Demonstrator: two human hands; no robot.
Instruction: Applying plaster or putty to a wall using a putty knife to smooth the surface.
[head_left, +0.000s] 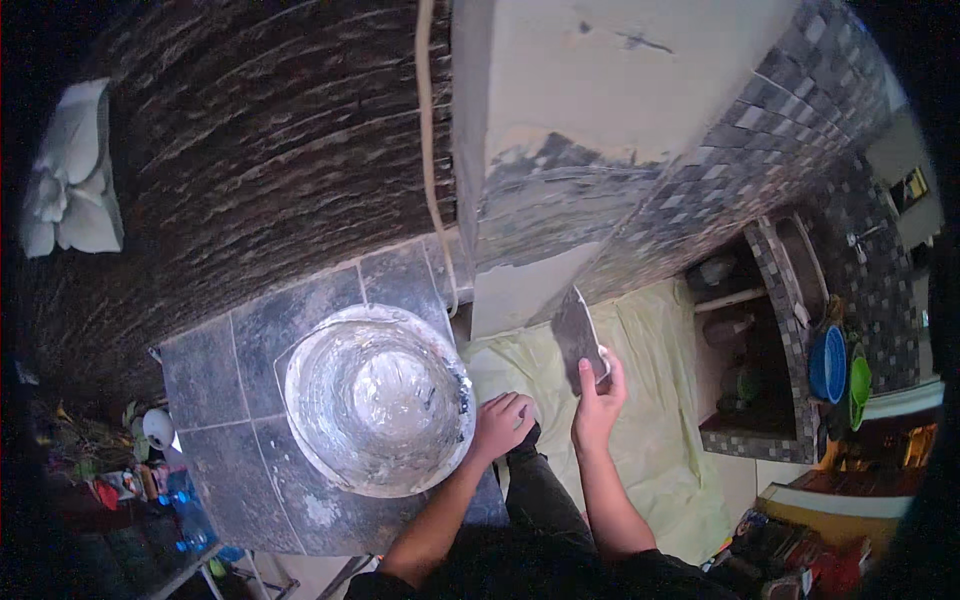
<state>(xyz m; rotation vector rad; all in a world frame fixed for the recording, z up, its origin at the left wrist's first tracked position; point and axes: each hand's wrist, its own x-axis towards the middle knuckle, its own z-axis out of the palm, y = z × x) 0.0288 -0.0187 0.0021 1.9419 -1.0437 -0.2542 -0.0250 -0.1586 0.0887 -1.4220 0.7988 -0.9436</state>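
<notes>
My right hand [597, 402] grips a flat, dark grey trowel blade [576, 338] with a pale edge; its handle is mostly hidden by my fingers. The blade points up toward the foot of a partly plastered wall [540, 215], where a grey unsmoothed band lies between paler areas. Just right of a bucket, my left hand [503, 424] is curled closed, and whatever it may hold is hidden. The bucket [325, 455] is wide, coated inside with whitish residue, and has wet white material at its bottom. Its thin wire handle lies against the left side.
The bucket stands on a dark tiled surface [210, 385]. A pale yellow-green sheet [655, 370] covers the floor at right. Beyond it are a mosaic-tiled counter [760, 447], a blue basin [827, 364] and a green one [859, 388]. A beige cable [428, 140] runs down beside dark textured wall.
</notes>
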